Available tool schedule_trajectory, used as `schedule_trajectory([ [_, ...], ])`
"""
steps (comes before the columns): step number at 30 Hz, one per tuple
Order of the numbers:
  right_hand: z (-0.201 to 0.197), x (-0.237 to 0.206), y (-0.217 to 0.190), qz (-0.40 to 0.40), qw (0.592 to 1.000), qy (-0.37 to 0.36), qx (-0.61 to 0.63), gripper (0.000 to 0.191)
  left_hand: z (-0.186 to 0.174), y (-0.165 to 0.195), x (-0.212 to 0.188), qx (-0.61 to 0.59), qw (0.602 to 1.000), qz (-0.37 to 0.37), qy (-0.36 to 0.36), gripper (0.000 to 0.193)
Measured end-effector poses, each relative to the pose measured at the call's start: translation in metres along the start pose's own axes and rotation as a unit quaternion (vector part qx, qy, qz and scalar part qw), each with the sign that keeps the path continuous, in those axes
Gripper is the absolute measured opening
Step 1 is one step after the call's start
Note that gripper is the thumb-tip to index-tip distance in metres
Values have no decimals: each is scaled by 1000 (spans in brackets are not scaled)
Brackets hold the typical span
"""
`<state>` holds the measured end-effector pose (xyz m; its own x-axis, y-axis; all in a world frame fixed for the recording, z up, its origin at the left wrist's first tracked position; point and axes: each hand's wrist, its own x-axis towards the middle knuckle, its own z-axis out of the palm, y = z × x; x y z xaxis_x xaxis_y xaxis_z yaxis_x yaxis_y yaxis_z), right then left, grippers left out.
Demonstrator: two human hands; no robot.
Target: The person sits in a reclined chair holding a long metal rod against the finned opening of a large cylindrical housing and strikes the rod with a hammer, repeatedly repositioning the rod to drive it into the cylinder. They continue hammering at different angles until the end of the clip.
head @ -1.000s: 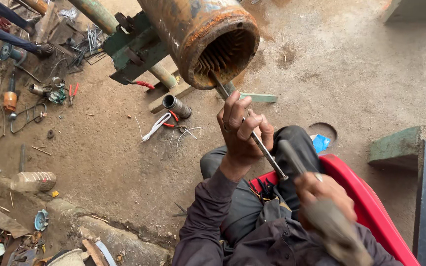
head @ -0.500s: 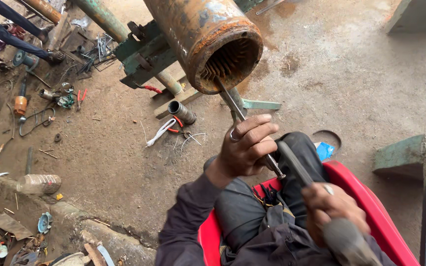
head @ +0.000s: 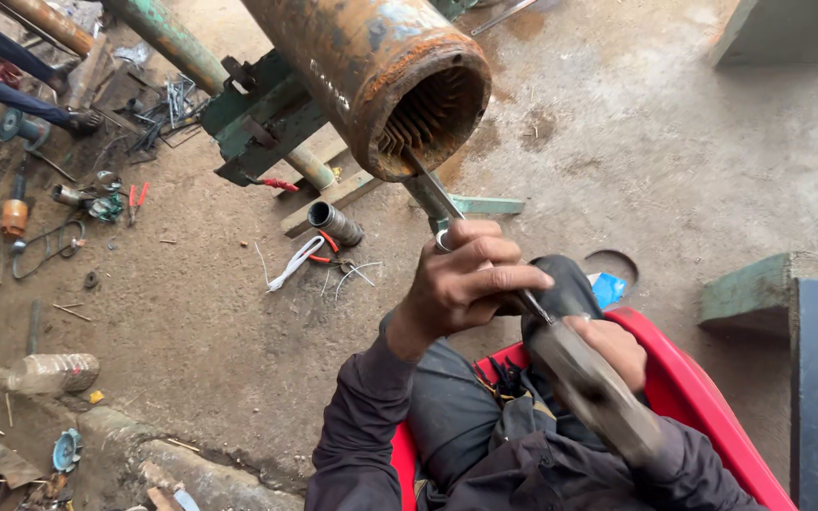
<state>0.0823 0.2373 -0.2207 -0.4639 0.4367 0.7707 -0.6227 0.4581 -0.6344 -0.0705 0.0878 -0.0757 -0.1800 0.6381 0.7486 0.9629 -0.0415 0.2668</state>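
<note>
While the left hand's [head: 461,284] fingers clasp a chisel [head: 433,194] and the right [head: 608,345] a hammer [head: 589,388], scrap litters the dirt floor [head: 191,312]

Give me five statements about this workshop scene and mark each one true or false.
1. The left hand grips a flat metal chisel whose tip reaches into the open end of the rusty cylinder. True.
2. The right hand holds a paintbrush. False: it holds a hammer.
3. The person sits on a red plastic chair. True.
4. The cylinder's open end is smooth and bare inside. False: it shows ridged slots around the inner wall.
5. A clear plastic bottle lies on the ground at the left. True.
</note>
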Motion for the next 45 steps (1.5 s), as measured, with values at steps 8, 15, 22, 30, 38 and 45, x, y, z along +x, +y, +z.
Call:
schedule_trajectory([
  [8, -8, 22, -26, 69, 988, -134, 29, 15, -4, 2, -1, -14, 999, -40, -19, 30],
  [15, 15, 28, -3, -30, 976, -116, 182, 21, -2, -2, -1, -10, 997, -73, -26, 30],
  [22, -13, 58, -18, 33, 986, -146, 66, 45, 5, -5, 9, 4, 997, -73, -34, 30],
  [30, -90, 6, -38, 27, 998, 55, -33, 36, 8, -13, 9, -8, 999, -46, -2, 30],
  [38, -13, 5, -5, 31, 976, -92, -195, 28, 3, -17, 26, 42, 999, -32, 13, 27],
  [45, -35, -73, 20, 57, 664, -177, -724, 21, -5, -18, 21, 7, 999, -39, 7, 26],
])
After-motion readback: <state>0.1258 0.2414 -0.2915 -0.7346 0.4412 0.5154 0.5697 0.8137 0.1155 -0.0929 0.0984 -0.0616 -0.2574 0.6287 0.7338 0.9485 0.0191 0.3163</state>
